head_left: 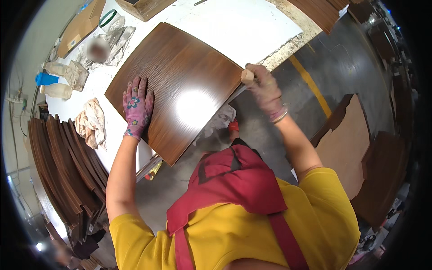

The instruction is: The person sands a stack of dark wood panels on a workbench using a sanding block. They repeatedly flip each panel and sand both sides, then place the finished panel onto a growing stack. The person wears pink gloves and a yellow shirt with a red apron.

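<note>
A dark brown wood-grain panel (180,67) lies on the white worktable, its near edge reaching past the table's edge. My left hand (137,105), in a pink flowered glove, rests flat on the panel's left part with fingers stretched out. At the panel's right corner, my right hand (265,90), in a worn pinkish glove, is closed round a small pale tan block (247,76). The block is up against that corner or just beside it; exact contact cannot be told. Bright lamp glare covers the panel's middle.
Brown panels (63,166) stand stacked at the left. A stained rag (91,121), a blue-capped bottle (56,90) and crumpled plastic (119,40) lie on the table's left side. An open cardboard box (146,8) sits at the back. Covered panels (344,144) stand on the right floor.
</note>
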The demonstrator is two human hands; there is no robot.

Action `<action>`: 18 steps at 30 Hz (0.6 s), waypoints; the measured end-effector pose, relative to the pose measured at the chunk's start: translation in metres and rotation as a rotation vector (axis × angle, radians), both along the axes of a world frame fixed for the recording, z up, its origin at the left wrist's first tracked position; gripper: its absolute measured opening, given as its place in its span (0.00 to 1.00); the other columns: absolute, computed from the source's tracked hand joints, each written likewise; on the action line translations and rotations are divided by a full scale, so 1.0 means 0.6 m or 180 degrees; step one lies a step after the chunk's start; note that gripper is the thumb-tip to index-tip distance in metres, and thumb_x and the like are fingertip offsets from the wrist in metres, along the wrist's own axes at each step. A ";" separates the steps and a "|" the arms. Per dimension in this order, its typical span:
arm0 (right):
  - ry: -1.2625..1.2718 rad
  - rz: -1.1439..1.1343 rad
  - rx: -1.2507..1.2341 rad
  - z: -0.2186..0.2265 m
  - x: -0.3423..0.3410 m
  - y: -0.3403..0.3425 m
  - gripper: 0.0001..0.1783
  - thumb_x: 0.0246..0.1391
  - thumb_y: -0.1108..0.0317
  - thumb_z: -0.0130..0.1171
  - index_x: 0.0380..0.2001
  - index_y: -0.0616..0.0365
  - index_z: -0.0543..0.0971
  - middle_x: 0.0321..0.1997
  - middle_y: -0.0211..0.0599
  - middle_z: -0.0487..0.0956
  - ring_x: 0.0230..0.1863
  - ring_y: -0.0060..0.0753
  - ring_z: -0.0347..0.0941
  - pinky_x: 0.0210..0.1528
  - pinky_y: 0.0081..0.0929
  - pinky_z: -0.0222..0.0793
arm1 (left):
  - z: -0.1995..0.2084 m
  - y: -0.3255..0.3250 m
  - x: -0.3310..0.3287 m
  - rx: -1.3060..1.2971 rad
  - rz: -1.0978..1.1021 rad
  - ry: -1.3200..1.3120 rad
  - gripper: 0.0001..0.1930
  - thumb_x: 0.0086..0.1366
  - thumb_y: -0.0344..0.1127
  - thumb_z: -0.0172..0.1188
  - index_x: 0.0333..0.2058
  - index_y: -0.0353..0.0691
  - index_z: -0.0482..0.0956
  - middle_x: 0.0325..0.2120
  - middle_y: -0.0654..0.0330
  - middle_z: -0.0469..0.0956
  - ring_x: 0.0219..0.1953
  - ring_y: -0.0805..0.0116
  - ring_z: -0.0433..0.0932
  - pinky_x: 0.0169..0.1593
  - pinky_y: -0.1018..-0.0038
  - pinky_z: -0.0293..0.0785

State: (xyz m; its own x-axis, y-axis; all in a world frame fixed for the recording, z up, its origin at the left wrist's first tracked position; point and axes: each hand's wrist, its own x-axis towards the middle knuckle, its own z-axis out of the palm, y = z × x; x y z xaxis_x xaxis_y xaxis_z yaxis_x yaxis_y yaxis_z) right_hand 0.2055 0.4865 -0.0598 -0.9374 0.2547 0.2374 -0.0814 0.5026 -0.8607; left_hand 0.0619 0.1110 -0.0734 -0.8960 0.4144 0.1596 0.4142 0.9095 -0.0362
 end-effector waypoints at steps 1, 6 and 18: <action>0.0306 -0.0180 -0.0051 -0.017 0.013 -0.029 0.18 0.58 0.61 0.62 0.48 0.58 0.76 0.45 0.45 0.78 0.45 0.48 0.76 0.50 0.36 0.71 | 0.001 0.000 0.003 -0.0011 0.0030 -0.0011 0.27 0.73 0.50 0.46 0.67 0.51 0.63 0.69 0.57 0.59 0.72 0.53 0.54 0.72 0.54 0.46; 0.0572 0.0306 0.0271 -0.027 0.066 -0.125 0.19 0.56 0.60 0.64 0.47 0.58 0.77 0.42 0.43 0.78 0.45 0.45 0.76 0.49 0.36 0.72 | -0.001 -0.008 0.010 0.0035 0.0069 0.0057 0.27 0.73 0.51 0.45 0.67 0.52 0.64 0.68 0.58 0.60 0.71 0.54 0.55 0.72 0.54 0.47; 0.0474 -0.0319 0.0639 -0.027 0.078 -0.187 0.24 0.55 0.53 0.65 0.48 0.56 0.76 0.44 0.42 0.77 0.43 0.47 0.76 0.46 0.37 0.72 | -0.008 -0.008 0.007 0.0221 -0.0012 0.0163 0.27 0.72 0.52 0.46 0.65 0.52 0.66 0.67 0.58 0.63 0.70 0.52 0.58 0.71 0.53 0.49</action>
State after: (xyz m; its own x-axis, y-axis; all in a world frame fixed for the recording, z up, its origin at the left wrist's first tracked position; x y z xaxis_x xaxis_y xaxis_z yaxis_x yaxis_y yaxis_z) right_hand 0.2525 0.3740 -0.0760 -0.8609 0.2783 0.4259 -0.1409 0.6740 -0.7252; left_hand 0.0659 0.1062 -0.0785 -0.8844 0.4041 0.2335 0.4168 0.9090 0.0057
